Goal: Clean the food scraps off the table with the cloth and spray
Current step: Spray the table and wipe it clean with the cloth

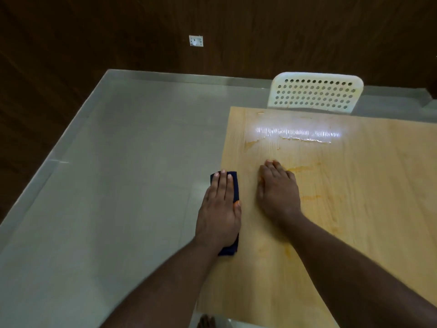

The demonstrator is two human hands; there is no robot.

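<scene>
A dark blue folded cloth [235, 185] lies at the left edge of the light wooden table [366, 185]. My left hand [220, 209] lies flat on the cloth with straight fingers, covering most of it. My right hand [277, 190] rests flat on the bare tabletop just right of the cloth, fingers together and pointing away from me. Orange smears [305, 168] streak the wood beside and beyond my right hand, and a wet shiny patch [298, 133] glistens near the far edge. No spray bottle is in view.
A white perforated chair back [315, 93] stands at the table's far side. Grey tiled floor [118, 185] spreads to the left, bounded by a dark wood-panelled wall with a white socket [196, 40]. A bare foot [207, 321] shows below the table's near edge.
</scene>
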